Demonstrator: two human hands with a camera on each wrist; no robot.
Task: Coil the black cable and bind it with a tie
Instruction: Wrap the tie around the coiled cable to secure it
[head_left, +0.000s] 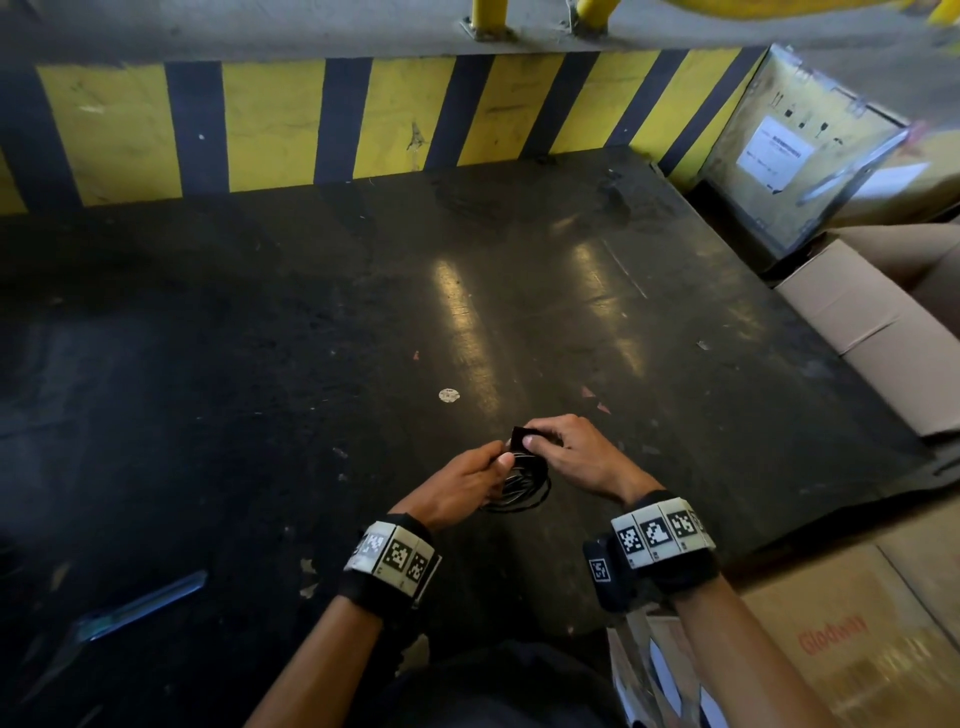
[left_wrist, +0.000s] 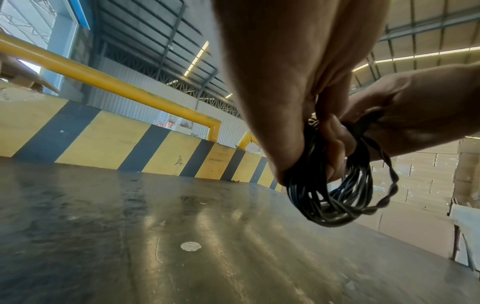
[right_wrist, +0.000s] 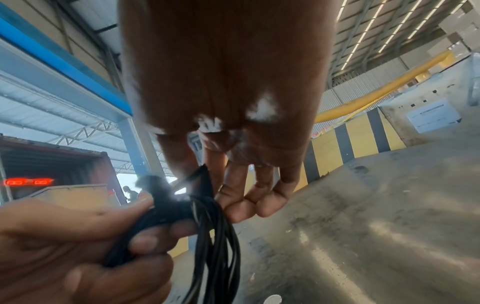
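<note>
The black cable (head_left: 522, 486) hangs in a small coil of several loops just above the dark platform, near the front centre. My left hand (head_left: 470, 475) grips the top of the coil (left_wrist: 335, 197), fingers curled round the bunched loops (right_wrist: 215, 242). My right hand (head_left: 563, 449) pinches a flat black tie (head_left: 519, 437) between thumb and forefinger at the top of the coil. In the right wrist view the tie (right_wrist: 202, 181) stands up as a dark strip beside my forefinger, wrapped partly round the bundle. A twisted strand (left_wrist: 389, 197) loops out on the coil's right side.
The dark platform (head_left: 363, 322) runs back to a yellow-and-black striped wall (head_left: 311, 119). Cardboard boxes (head_left: 872, 332) line the right edge, with another box (head_left: 841, 639) by my right forearm. A white round sticker (head_left: 449, 395) lies ahead of my hands, and a blue strip (head_left: 145, 605) at front left.
</note>
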